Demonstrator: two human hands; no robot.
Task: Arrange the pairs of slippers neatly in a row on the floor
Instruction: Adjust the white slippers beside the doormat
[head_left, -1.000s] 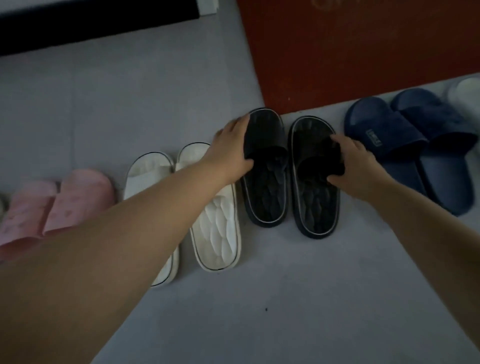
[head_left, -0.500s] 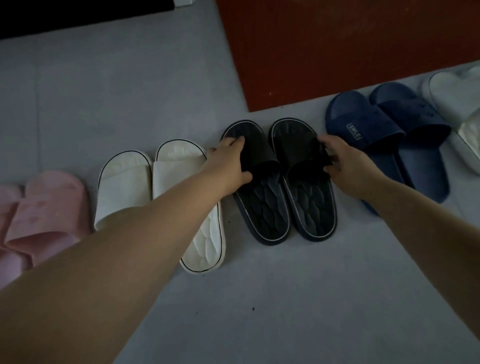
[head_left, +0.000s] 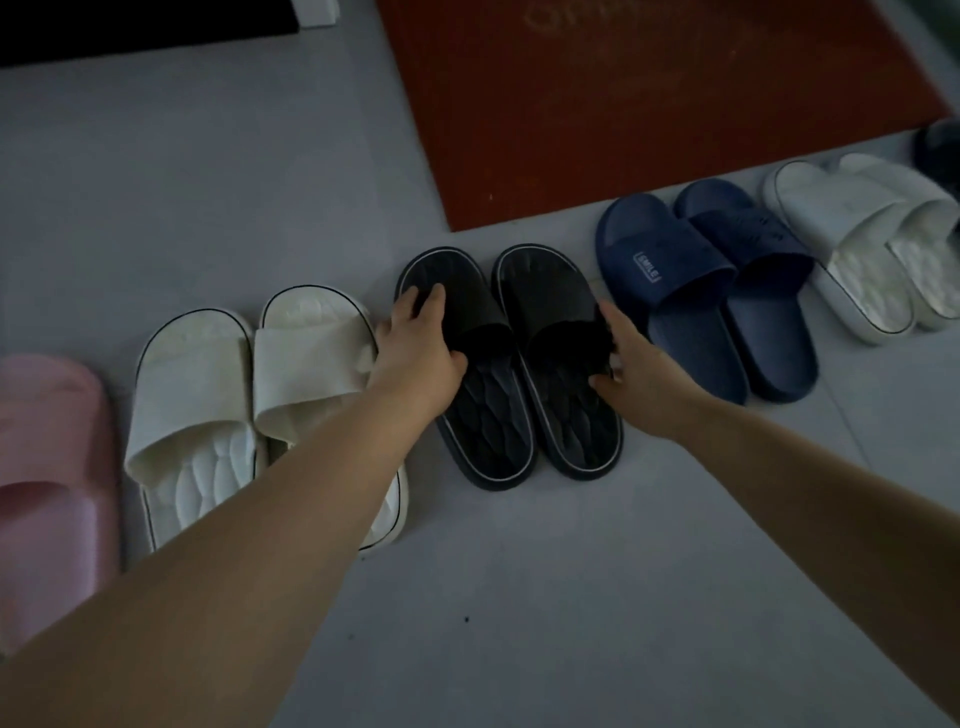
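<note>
**A:** How far along was the row at that moment?

**B:** Mostly done, I think. On the grey floor (head_left: 571, 597) the slippers lay side by side, toes toward the red mat (head_left: 623, 104). There was a pink slipper (head_left: 47, 441) at the left edge, then a white pair (head_left: 208, 389), the black pair (head_left: 488, 415), a navy pair (head_left: 701, 291) and a second white pair (head_left: 857, 249).

**A:** And the hands?

**B:** Both were on the black pair, in the middle of the row. The left hand (head_left: 423, 343) gripped the strap of the left slipper, thumb under its edge. The right hand (head_left: 636, 374) held the outer side of the other strap. The light was poor, so I cannot tell how far those fingers went under.

**A:** How did the black pair look?

**B:** It lay flat on the floor, the two slippers touching, dark with a thin pale rim and a scaled footbed. It sat nearer to the person than the navy pair, so the line wanted some straightening. A dark shape (head_left: 940, 150) at the far right was perhaps one more slipper.
</note>
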